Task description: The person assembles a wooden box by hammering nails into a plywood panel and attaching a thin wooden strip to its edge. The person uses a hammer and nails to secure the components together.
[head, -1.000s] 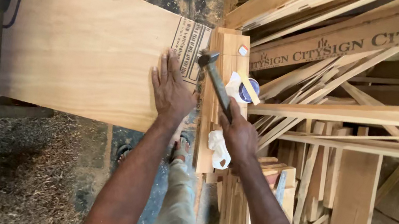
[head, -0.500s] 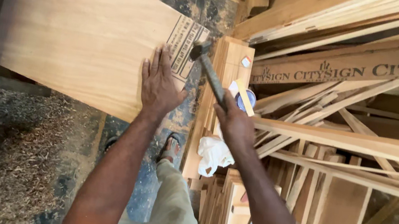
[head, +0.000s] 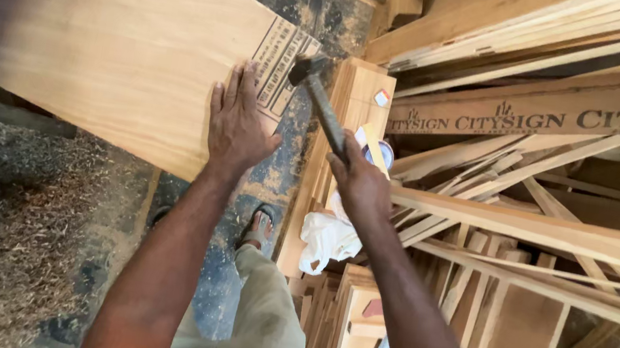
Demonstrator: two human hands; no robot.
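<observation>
Sawdust covers the dark floor [head: 6, 238] at 8 o'clock, and loose timber fills the whole right side of this workshop view. Across the top left lies a large plywood sheet [head: 120, 37], pale and smooth, with a block of dark printing at its right end.

On that sheet, just left of the printing, the left hand [head: 237, 120] rests flat with fingers spread and palm down, grasping nothing. At centre, the right hand [head: 360, 185] is clenched around the lower end of a hammer [head: 320, 99]. From the fist, the dark handle slants up toward 11 o'clock, and the metal head sits at the top, just beside the printed corner of the sheet and above a narrow upright wooden plank [head: 334, 169]. Whether the head touches the wood cannot be told.

Below the right fist, at 6 o'clock from it, a crumpled white cloth [head: 327, 238] lies on stacked boards. Long wooden battens [head: 542, 228] cross from 3 o'clock. At bottom centre, 1 sandalled foot [head: 259, 229] stands on the floor between the 2 forearms.
</observation>
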